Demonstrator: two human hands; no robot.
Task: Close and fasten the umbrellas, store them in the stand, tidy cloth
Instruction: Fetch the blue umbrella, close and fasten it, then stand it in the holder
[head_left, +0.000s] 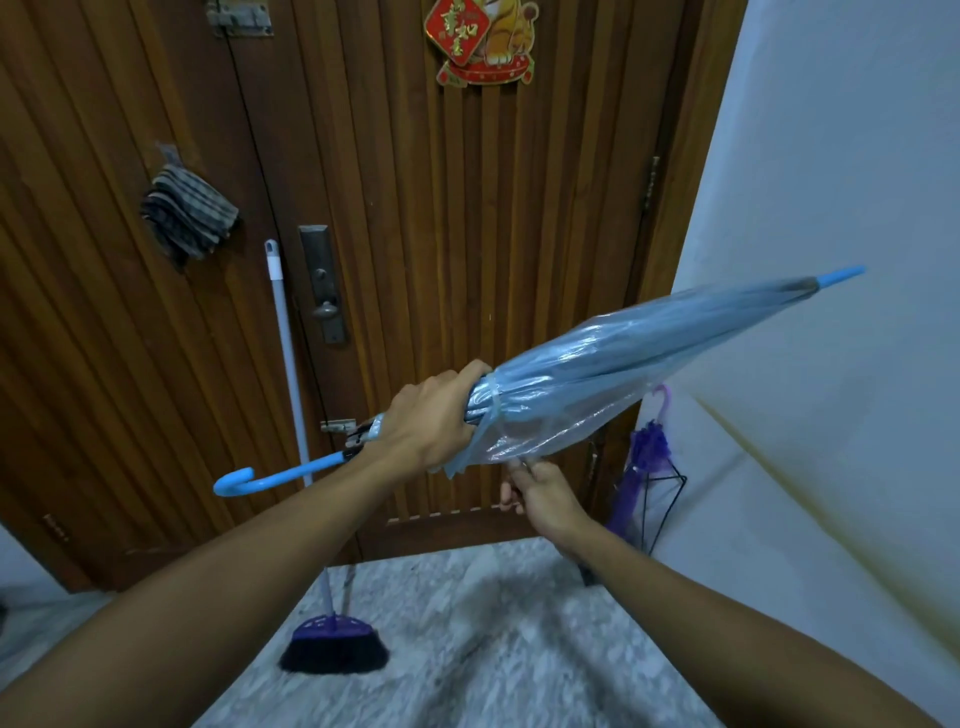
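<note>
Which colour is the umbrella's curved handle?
Light blue; the handle shows clearly in the head view.

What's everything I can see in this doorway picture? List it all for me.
blue umbrella: one, clear blue with blue hook handle, closed, held across the middle.
purple umbrella: one, purple, standing in the stand at right.
stand: one, black wire, by the right wall.
cloth: one, dark striped, hanging on the door's left.
broom: one, purple head, dark bristles, white pole, leaning on the door.
door: one, brown wood.
decoration: one, red and gold, top of door.
left hand: grips the blue umbrella.
right hand: pinches its lower edge.
</note>
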